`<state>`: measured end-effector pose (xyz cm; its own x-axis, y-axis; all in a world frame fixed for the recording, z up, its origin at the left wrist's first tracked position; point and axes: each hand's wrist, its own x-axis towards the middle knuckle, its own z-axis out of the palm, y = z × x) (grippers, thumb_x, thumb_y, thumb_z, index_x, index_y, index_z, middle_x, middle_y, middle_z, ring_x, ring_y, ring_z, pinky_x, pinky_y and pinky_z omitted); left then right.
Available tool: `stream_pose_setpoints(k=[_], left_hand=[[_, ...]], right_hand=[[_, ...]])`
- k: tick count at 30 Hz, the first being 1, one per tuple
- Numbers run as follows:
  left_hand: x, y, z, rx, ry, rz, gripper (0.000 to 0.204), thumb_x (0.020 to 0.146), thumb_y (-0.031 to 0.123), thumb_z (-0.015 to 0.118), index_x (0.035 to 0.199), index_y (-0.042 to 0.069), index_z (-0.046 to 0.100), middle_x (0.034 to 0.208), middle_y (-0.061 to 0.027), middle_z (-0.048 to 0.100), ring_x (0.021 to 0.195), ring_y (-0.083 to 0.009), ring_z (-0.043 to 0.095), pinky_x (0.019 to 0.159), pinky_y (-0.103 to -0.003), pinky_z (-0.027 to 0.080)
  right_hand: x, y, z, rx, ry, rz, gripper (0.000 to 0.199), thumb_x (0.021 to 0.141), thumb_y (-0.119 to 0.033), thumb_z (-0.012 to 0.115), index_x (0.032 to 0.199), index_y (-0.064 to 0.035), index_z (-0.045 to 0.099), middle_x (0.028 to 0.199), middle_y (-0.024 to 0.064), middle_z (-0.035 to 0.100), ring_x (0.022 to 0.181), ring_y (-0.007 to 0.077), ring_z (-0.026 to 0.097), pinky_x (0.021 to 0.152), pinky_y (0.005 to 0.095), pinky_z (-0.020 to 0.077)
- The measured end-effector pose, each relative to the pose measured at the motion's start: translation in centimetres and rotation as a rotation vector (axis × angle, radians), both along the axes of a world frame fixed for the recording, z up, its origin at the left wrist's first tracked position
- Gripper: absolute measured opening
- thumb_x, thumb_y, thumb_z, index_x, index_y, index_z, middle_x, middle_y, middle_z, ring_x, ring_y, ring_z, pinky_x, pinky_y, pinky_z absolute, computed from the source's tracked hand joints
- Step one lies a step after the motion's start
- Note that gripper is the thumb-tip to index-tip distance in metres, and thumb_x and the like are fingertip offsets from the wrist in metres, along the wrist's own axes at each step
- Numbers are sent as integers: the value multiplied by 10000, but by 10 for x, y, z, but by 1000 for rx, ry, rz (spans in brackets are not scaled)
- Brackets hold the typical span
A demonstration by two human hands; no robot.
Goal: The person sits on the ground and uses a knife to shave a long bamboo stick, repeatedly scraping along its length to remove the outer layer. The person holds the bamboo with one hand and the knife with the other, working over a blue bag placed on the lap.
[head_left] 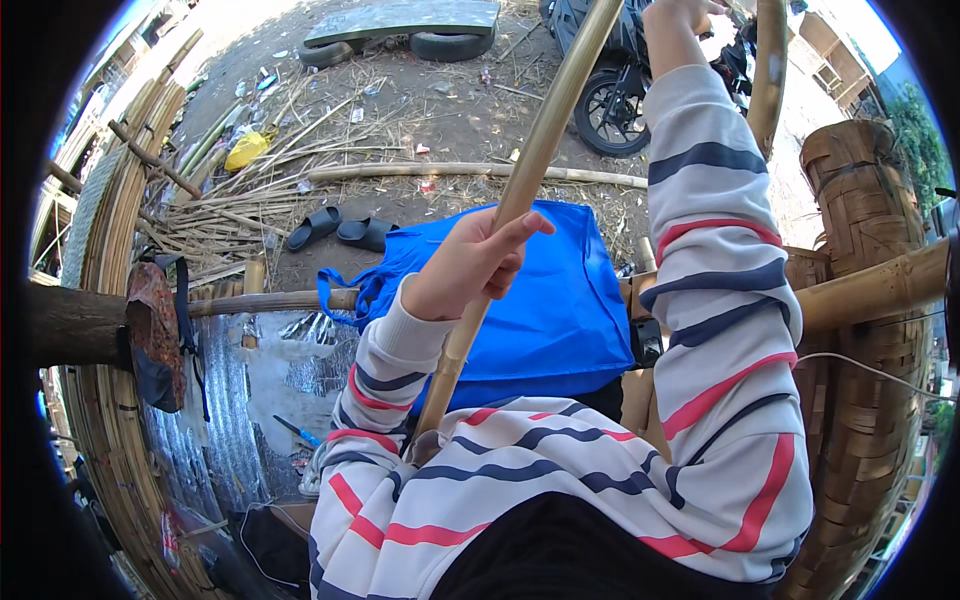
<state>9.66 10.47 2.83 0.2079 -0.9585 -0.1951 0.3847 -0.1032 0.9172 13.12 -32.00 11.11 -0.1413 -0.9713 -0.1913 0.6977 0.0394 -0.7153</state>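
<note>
A long pale bamboo pole (535, 150) slants from the top edge down to my lap. My left hand (475, 262) is closed round it at about mid-length, with the index finger laid across it. Stretched far forward, my right hand (683, 14) reaches the top edge, where its fingers are partly cut off. Whether it holds anything does not show. A blue fabric bag (560, 300) is spread in front of me, behind the pole and my left hand, with its strap at the left.
A motorbike (612, 105) stands ahead, right of the pole. Rolled woven bamboo (865, 200) and a thick bamboo beam (870, 290) flank my right arm. Dark sandals (365, 233), a yellow bag (246, 151) and split bamboo strips lie ahead left. A silvery foil sheet (235, 390) covers the surface beside me.
</note>
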Motion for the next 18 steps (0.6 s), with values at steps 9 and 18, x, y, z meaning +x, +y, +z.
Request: stream_pose_setpoints(k=[9, 18], left_hand=[[33, -86, -7, -47, -426, 162, 337, 871, 353, 693, 866, 39, 571, 532, 30, 423, 413, -68, 388, 369, -244, 319], [-10, -57, 27, -235, -247, -286, 177, 905, 207, 674, 841, 67, 586, 606, 64, 446, 493, -29, 381, 442, -213, 286]], right_hand=[[64, 123, -112, -80, 486, 302, 715, 974, -534, 329, 952, 112, 634, 945, 236, 678, 929, 390, 650, 841, 444, 502], [62, 119, -145, -309, 1079, 166, 640, 968, -482, 376, 832, 71, 666, 899, 240, 680, 900, 423, 638, 825, 472, 472]])
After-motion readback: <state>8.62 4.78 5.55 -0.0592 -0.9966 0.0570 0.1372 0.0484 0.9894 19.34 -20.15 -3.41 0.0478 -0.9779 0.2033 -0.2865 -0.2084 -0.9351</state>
